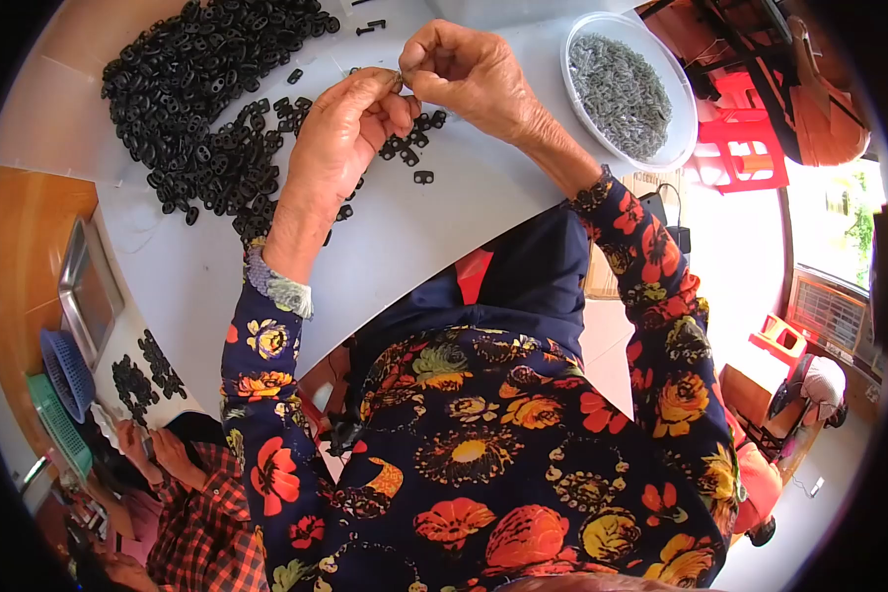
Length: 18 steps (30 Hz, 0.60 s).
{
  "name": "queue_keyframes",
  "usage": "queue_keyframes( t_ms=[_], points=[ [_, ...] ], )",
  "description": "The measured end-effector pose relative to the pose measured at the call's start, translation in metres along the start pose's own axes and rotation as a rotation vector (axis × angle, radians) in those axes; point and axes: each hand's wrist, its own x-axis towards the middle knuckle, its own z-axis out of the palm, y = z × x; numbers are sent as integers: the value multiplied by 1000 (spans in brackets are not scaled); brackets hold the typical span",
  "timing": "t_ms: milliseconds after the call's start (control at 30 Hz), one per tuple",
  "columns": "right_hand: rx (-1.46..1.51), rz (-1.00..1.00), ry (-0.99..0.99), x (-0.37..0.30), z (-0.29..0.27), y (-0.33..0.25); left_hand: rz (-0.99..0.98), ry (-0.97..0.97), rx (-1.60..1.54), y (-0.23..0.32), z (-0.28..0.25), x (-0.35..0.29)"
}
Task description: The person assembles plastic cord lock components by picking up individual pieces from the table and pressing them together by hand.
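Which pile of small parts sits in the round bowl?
The grey pile, right of the right hand; the black pile lies outside the bowl.

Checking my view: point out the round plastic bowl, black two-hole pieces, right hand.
Round plastic bowl (684, 118): head view, right inner wall.
Black two-hole pieces (192, 89): head view, heap's middle.
Right hand (485, 87): head view, hand's middle.

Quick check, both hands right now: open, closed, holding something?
Left hand: closed in a pinch, fingertips meeting the right's; anything held is too small to identify.
Right hand: closed in a pinch; its contents can't be told.
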Motion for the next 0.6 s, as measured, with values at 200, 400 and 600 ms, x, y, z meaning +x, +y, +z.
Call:
queue_keyframes(
  t_ms=[200,400,600],
  points=[
    [48,-67,68,3,1,5,20,102,156,13,17,-5],
    [60,-31,56,1,2,3,249,160,540,16,21,-7],
    [-4,-22,95,0,3,1,213,146,492,18,18,-5]
  ],
)
